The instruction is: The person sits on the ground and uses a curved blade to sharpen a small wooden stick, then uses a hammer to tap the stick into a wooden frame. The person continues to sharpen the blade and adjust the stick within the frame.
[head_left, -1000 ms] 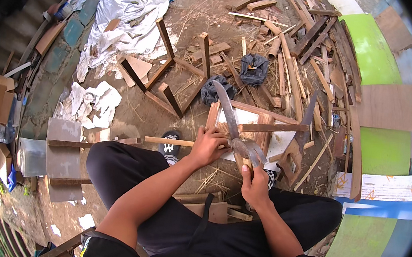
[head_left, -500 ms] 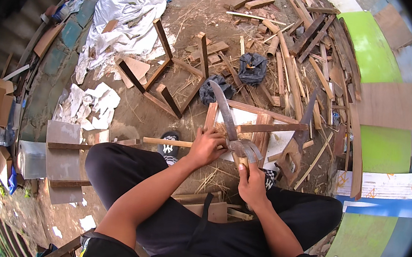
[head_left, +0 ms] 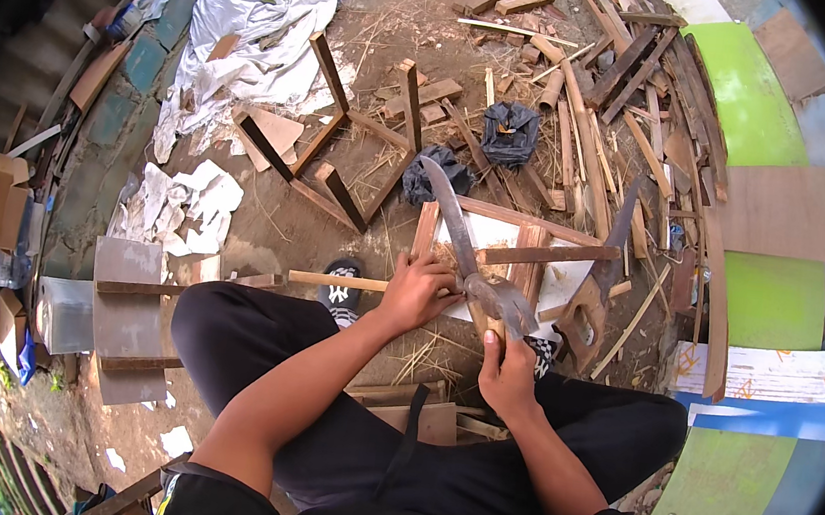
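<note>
My right hand (head_left: pixel 508 370) is closed, thumb up, around the wooden handle of a hammer; its metal head (head_left: pixel 508 306) is smeared by motion. A long curved machete blade (head_left: pixel 450 204) rises from beside the hammer head toward the far left, its handle end partly covered. My left hand (head_left: pixel 419 293) sits left of the hammer with fingers bent around a thin wooden stick (head_left: pixel 340 281), which sticks out to the left over my foot. Both hands are in front of a small wooden frame (head_left: pixel 527 270) with a white panel. A dark wood bar (head_left: pixel 548 255) lies across it.
A handsaw (head_left: pixel 584 321) leans at the frame's right. An upturned wooden stool frame (head_left: pixel 339 190) stands ahead left, near black plastic bags (head_left: pixel 509 135) and a white cloth (head_left: pixel 250 34). Scrap wood (head_left: pixel 587 125) is piled far right, beside green panels (head_left: pixel 746 102).
The hammer head has shifted slightly to the right and down over the machete's lower end. Both hands stay nearly where they were; the whole view has shifted a little.
</note>
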### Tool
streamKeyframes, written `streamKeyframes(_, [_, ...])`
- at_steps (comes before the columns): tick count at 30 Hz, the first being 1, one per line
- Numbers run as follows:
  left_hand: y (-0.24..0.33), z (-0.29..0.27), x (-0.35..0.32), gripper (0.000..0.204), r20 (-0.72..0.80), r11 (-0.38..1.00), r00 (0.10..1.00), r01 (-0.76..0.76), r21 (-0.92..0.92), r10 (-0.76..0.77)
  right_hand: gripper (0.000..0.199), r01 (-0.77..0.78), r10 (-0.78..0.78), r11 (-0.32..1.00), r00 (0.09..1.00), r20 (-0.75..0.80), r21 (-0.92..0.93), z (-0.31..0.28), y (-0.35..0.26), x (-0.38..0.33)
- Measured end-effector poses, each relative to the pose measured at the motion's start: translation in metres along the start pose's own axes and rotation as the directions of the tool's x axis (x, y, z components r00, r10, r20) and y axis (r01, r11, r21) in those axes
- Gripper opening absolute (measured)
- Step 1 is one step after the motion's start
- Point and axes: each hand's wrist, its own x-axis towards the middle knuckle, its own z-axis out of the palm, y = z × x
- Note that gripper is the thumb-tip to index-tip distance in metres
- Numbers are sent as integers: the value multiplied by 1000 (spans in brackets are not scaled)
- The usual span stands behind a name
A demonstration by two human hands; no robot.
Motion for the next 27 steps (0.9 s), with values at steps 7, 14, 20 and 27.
streamKeyframes(7, [2, -2, -2, 16, 0, 1000, 1000, 1, -21, -1, 41, -49, 49, 998, 999, 11, -31, -5, -9, 1])
streamKeyframes(14, [-5, -1, -3, 16, -12, 1000, 1000, -17, -10, 17, 44, -85, 86, 996, 994, 73, -24, -2, -9, 4])
streamKeyframes(20, [-4, 1, -4, 16, 4, 1000, 1000, -14, 1, 14, 48, -25, 28, 998, 998, 56, -51, 3, 4, -1])
streamKeyframes(27, [6, -6, 1, 18, 84, 999, 996, 37, 21, -39, 43, -96, 95, 995, 992, 85, 10, -6, 3, 2])
